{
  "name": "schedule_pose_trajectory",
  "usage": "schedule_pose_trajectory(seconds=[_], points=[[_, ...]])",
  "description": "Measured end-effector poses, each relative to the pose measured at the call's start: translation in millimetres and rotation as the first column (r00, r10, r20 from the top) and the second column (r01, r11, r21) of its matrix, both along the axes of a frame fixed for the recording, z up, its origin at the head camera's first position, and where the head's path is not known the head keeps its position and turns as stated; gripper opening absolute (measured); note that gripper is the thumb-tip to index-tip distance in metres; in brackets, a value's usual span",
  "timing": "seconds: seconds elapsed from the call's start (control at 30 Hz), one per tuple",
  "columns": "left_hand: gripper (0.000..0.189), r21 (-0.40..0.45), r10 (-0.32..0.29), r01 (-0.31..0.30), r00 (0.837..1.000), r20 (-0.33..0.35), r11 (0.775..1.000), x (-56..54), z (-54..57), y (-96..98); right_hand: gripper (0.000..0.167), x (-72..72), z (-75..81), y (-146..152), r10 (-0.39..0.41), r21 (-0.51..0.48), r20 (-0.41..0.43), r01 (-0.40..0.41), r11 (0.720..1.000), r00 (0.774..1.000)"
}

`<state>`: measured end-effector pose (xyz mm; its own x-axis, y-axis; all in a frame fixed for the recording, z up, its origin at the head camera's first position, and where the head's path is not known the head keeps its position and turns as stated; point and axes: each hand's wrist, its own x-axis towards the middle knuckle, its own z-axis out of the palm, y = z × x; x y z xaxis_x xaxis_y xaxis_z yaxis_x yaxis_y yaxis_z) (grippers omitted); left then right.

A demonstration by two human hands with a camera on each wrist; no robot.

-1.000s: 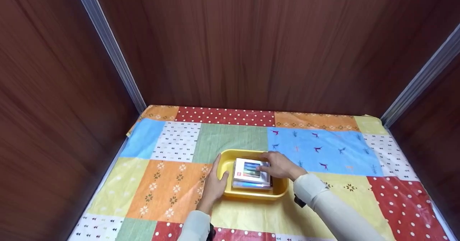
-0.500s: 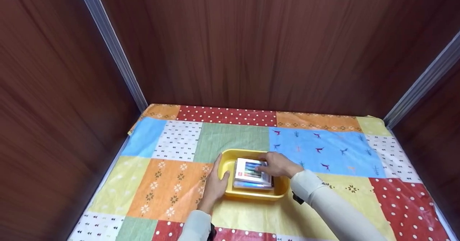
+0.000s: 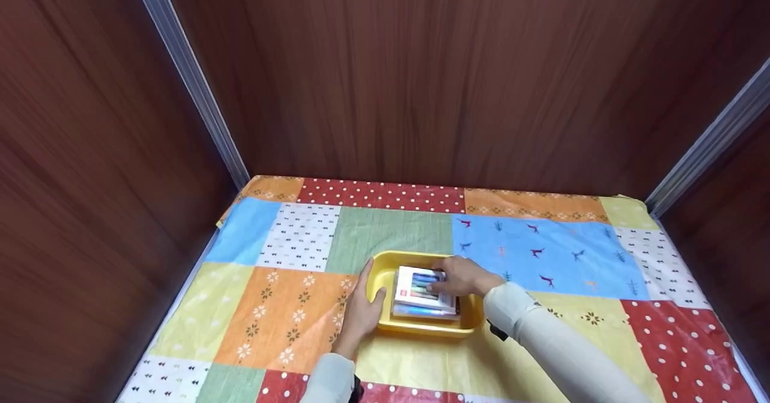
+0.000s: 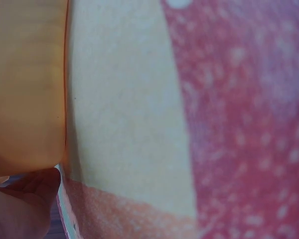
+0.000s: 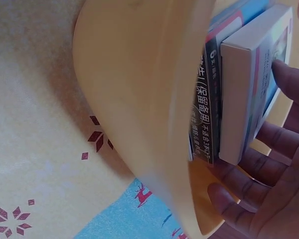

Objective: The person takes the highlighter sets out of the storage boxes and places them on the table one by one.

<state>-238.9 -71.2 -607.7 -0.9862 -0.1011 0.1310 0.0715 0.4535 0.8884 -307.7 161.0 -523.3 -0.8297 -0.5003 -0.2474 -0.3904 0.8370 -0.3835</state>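
A yellow plastic tub (image 3: 427, 329) stands on the patchwork cloth, with a small stack of boxes inside. On top is a white box (image 3: 409, 296) with a picture of coloured sticks on its face; my right hand (image 3: 462, 276) grips it, thumb on the face and fingers at its far end. Beneath it, a flatter pack (image 3: 421, 311) shows a blue strip. The right wrist view shows a dark box edge (image 5: 205, 104) with printed characters beside the white box. My left hand (image 3: 362, 313) holds the tub's left side, thumb over the rim, fingers outside.
A patchwork cloth (image 3: 289, 319) covers the table. Dark brown wood-grain panels (image 3: 385, 78) close in the back and both sides, with grey metal strips (image 3: 192, 78) at the corners.
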Motion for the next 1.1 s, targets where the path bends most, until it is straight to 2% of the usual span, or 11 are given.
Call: schedule_pose_trajectory(seconds=[0.1,0.2,0.3,0.53,0.77,0.93,1.1], points=[[0.069,0.01,0.001,-0.001,1.0,-0.001,1.0,0.0,-0.8,-0.3,0.033,0.1,-0.5,-1.3,-0.02,-0.01,0.025,0.02,1.0,0.999],[0.069,0.014,0.003,-0.003,1.0,0.003,1.0,-0.8,-0.9,-0.1,0.028,0.2,0.1,-2.4,-0.03,-0.017,0.034,0.031,0.999,0.999],[0.069,0.014,0.007,-0.007,1.0,0.011,1.0,-0.9,-0.9,0.2,0.02,0.9,0.1,-4.3,-0.006,-0.011,0.002,0.006,1.0,1.0],[0.069,0.011,0.011,-0.011,1.0,0.016,1.0,-0.3,-1.6,0.3,0.017,6.1,1.2,-13.0,0.025,0.026,-0.093,-0.022,0.999,0.995],[0.07,0.009,0.011,-0.011,1.0,0.027,1.0,-0.6,-1.6,0.5,0.015,11.8,4.0,-25.5,-0.003,0.079,-0.116,0.012,0.997,0.993],[0.069,-0.001,0.01,-0.01,1.0,0.009,1.0,-0.3,-2.2,0.0,0.012,14.2,6.1,-32.4,-0.019,0.102,-0.149,0.034,0.994,0.989],[0.068,-0.002,0.007,-0.007,1.0,0.013,1.0,-0.5,-0.8,0.2,0.009,17.3,8.0,-36.7,-0.064,0.135,-0.119,0.08,0.988,0.991]])
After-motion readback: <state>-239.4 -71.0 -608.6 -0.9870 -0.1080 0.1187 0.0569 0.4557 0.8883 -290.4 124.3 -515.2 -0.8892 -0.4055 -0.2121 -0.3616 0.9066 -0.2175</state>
